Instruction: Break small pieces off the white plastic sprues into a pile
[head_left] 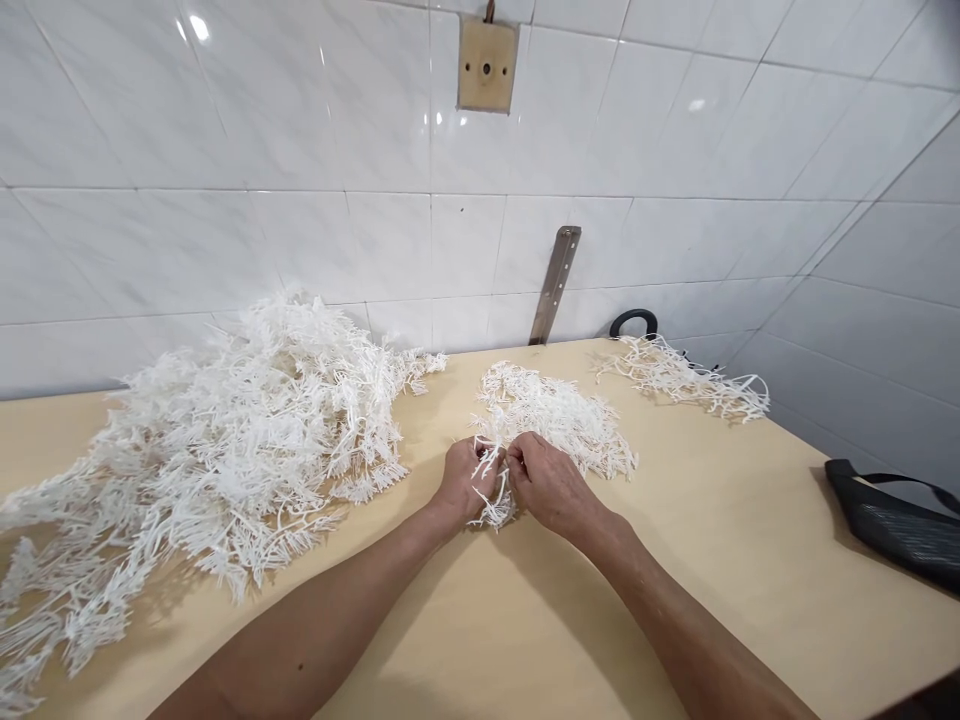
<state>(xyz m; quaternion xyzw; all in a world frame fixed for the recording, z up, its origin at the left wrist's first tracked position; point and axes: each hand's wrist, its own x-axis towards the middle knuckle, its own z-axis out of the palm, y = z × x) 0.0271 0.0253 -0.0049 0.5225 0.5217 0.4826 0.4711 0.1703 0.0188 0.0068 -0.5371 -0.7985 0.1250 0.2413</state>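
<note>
My left hand [466, 480] is closed around a small white branching sprig [496, 508], whose fine tips stick out above and below the fingers. Close beside it, my right hand [547, 482] pinches at the same sprig, thumb and fingertips pressed together. Just behind both hands lies a small pile of short white sprigs [570, 410]. To the left spreads a large heap of white branching stems [262, 440], which look like artificial foliage. Bare, thin white stems [690, 380] lie in a loose bunch at the table's far right.
The pale wooden table [555, 630] stands against a white tiled wall [390, 240]. A perforated metal strip [556, 285] leans on the wall. A black ring-shaped handle [634, 322] shows behind the bare stems. A black bag with a strap [892, 525] rests at the right edge.
</note>
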